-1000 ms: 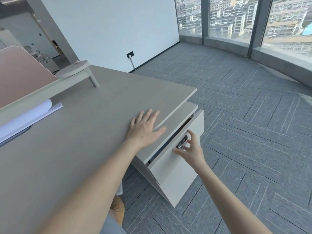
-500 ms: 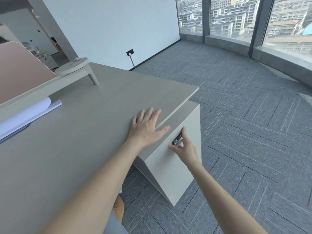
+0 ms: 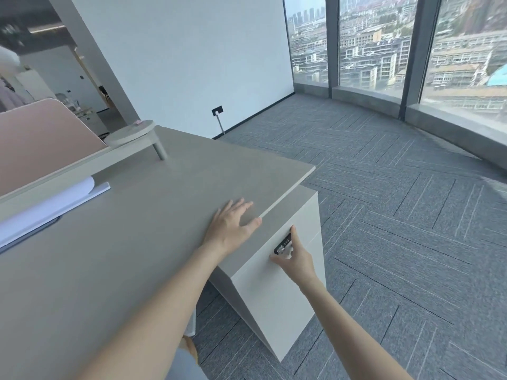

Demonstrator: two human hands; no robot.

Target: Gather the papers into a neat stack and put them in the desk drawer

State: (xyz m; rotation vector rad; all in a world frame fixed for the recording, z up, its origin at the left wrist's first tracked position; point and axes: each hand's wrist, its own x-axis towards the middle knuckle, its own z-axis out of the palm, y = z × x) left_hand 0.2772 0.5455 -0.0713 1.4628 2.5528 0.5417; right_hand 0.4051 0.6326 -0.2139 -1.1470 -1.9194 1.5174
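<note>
The white drawer cabinet (image 3: 277,300) stands under the right end of the grey desk (image 3: 123,250), and its top drawer sits flush and shut. My right hand (image 3: 295,260) presses against the drawer front, thumb and forefinger spread around the small black lock (image 3: 282,244). My left hand (image 3: 230,226) lies flat, fingers apart, on the desk top close to its right edge. White papers (image 3: 46,209) lie at the far left of the desk, partly tucked under a raised shelf; I cannot see inside the drawer.
A raised grey shelf (image 3: 129,134) on round legs runs along the desk's back, with a pink partition (image 3: 41,141) behind it. Grey carpet (image 3: 397,229) spreads to the right up to tall windows (image 3: 384,45). A wall socket (image 3: 217,110) sits low on the white wall.
The drawer, partly open a second ago, has slid fully shut under my right hand. My left hand has stayed flat on the desk. The view has tilted up a little.
</note>
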